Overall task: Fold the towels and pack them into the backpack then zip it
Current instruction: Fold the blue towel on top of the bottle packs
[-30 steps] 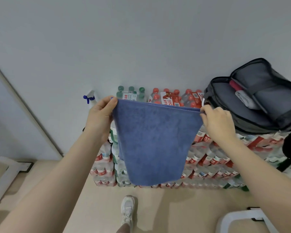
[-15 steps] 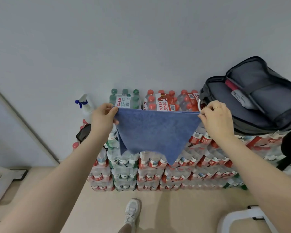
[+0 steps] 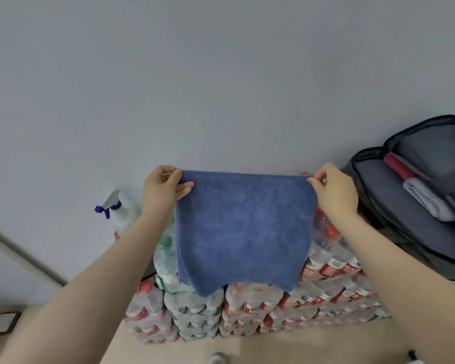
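Note:
A blue towel (image 3: 244,229) hangs in the air in front of me, doubled over with its top edge stretched level. My left hand (image 3: 162,190) pinches its upper left corner and my right hand (image 3: 335,191) pinches its upper right corner. To the right, a grey backpack (image 3: 394,206) lies open on stacked bottle packs. Inside it a folded red towel (image 3: 398,168) and a folded grey towel (image 3: 428,203) lie side by side.
Shrink-wrapped packs of water bottles (image 3: 250,313) are stacked against the grey wall below the towel. A white spray bottle (image 3: 118,210) with a blue trigger stands at the left of the stack. My shoe (image 3: 217,359) shows on the beige floor.
The towel's lower part swung up into a hanging point half a second ago and now hangs down as a flat rectangle. Both hands kept their corners, and the view tilted up.

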`<action>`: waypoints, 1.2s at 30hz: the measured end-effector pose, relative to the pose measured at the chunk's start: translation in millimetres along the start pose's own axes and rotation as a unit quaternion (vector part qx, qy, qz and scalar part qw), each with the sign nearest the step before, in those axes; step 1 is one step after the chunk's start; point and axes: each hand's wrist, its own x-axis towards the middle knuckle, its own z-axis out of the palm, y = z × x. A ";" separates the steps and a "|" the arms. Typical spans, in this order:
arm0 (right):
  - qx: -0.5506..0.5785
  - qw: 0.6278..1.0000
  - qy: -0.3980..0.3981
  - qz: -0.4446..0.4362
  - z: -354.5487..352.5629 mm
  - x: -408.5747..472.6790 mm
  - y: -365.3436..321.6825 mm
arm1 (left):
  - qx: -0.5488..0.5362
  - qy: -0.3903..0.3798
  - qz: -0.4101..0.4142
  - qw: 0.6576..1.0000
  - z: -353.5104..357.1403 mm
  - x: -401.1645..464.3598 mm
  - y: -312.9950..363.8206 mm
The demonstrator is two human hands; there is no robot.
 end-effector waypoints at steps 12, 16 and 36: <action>0.200 0.968 -0.007 0.149 85.7 101.8 -12.7 | 0.040 -0.007 -0.045 0.998 31.3 121.7 -26.1; 0.085 0.990 -0.052 0.097 103.5 103.6 -8.1 | 0.099 0.003 -0.017 0.995 35.6 130.6 -39.2; 0.028 0.974 -0.220 -0.054 47.2 -35.7 16.2 | 0.312 -0.051 -0.088 0.945 -23.7 -42.3 -66.0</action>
